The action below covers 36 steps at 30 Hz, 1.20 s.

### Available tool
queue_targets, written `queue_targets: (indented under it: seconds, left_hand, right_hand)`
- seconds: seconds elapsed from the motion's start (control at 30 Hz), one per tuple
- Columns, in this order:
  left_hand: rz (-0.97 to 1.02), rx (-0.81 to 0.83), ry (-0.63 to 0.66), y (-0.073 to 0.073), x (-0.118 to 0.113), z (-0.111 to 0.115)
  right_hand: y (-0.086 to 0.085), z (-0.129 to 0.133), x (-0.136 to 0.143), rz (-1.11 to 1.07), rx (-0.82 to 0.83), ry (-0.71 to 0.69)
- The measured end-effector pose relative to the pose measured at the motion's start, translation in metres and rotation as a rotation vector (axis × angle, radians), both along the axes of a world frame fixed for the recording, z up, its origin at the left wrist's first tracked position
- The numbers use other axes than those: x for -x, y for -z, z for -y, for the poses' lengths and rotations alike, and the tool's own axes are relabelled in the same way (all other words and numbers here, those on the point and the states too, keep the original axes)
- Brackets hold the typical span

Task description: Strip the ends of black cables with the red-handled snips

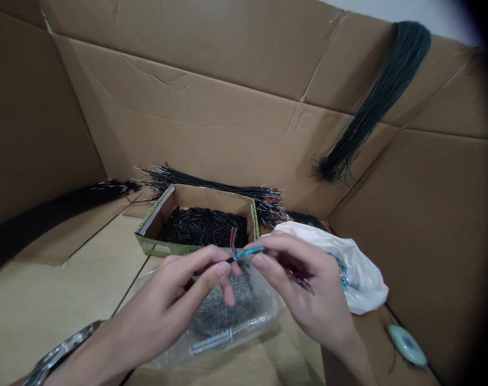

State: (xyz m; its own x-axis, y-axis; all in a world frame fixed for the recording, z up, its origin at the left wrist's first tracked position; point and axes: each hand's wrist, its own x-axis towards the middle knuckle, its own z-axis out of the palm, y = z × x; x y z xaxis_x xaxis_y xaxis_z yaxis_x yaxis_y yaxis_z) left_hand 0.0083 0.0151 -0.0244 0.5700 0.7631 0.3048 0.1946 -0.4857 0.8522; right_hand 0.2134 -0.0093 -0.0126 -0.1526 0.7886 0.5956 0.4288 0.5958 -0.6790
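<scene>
My left hand (187,284) pinches the end of a thin black cable (230,260) between thumb and forefinger. Several coloured wires (233,239), red and purple among them, stick up from that end. A light-blue strand (249,251) runs from the same spot to my right hand (308,273), whose thumb and forefinger are closed about it. Some red and dark wires (298,277) show beneath the right palm; whether they are gripped there I cannot tell. Below both hands lies a clear plastic bag (263,321) of small metallic pieces.
Behind the hands stands an open green-edged box (147,244) of short black tubes. Bundled black cables (211,180) lie behind it. At right are a white bag (372,279) and a pale oval device (406,346). Dark green strands (384,91) hang over the cardboard wall (227,128).
</scene>
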Motion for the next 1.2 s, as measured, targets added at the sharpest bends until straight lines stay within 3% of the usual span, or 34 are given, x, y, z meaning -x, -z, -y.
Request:
queue_targets:
  seconds: [0.13,0.33,0.57,0.7,0.9,1.03,1.2]
  left_hand:
    - [-0.003,0.082,0.086,0.005,0.001,-0.001]
    - [-0.054,0.11,0.093,0.006,0.002,0.0]
    - [-0.002,0.412,0.264,0.0,0.002,-0.003]
    - [-0.039,0.295,0.153,0.002,0.001,-0.003]
    - [-0.166,0.018,0.053,0.009,0.001,-0.002]
    - [-0.158,0.003,0.048,0.013,0.002,-0.004]
    - [-0.106,0.059,0.027,0.012,0.003,-0.006]
  right_hand:
    - [0.005,0.001,0.006,-0.067,0.078,-0.026]
    - [0.008,0.003,0.012,-0.113,0.092,-0.012]
    - [0.008,-0.002,0.009,-0.196,0.216,-0.075]
    - [0.006,-0.006,0.009,-0.249,0.348,-0.127]
    - [0.009,-0.008,0.015,-0.287,0.356,-0.109]
    - [0.008,-0.013,0.014,-0.27,0.357,-0.1]
    - [-0.007,-0.001,-0.011,-0.145,0.309,0.011]
